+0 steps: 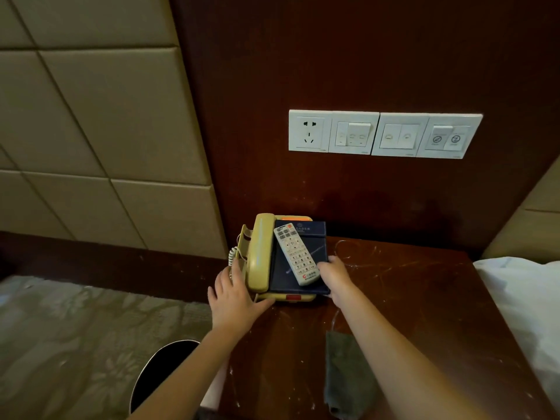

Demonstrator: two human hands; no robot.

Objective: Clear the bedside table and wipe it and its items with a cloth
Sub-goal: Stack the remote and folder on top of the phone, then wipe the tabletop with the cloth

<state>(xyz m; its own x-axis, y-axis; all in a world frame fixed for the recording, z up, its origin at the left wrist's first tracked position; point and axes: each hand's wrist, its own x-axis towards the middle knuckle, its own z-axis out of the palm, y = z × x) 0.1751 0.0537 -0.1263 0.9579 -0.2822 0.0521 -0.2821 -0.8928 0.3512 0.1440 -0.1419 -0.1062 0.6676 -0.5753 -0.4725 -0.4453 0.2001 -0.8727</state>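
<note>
Worktop: the dark wooden worktop [424, 298] is streaked and smudged, so by the look of it not yet wiped.
Stack: a cream telephone [257, 253] sits at the back left corner, with a dark blue folder [281, 274] lying on it and a white remote [297, 254] lying aslant on the folder.
Left hand: the left hand [233, 295] has its fingers spread flat against the telephone's left side and its thumb along the front edge.
Right hand: the right hand [333, 275] is at the folder's right edge. Its fingertips are hidden, so whether it grips or only touches I cannot tell.
Cloth: a grey-green cloth [345, 377] lies folded near the front edge, apart from both hands.
Progress: early, I judge. The clearing is only starting, probably by moving the whole stack at once, and the items and surface are all left to wipe.
</note>
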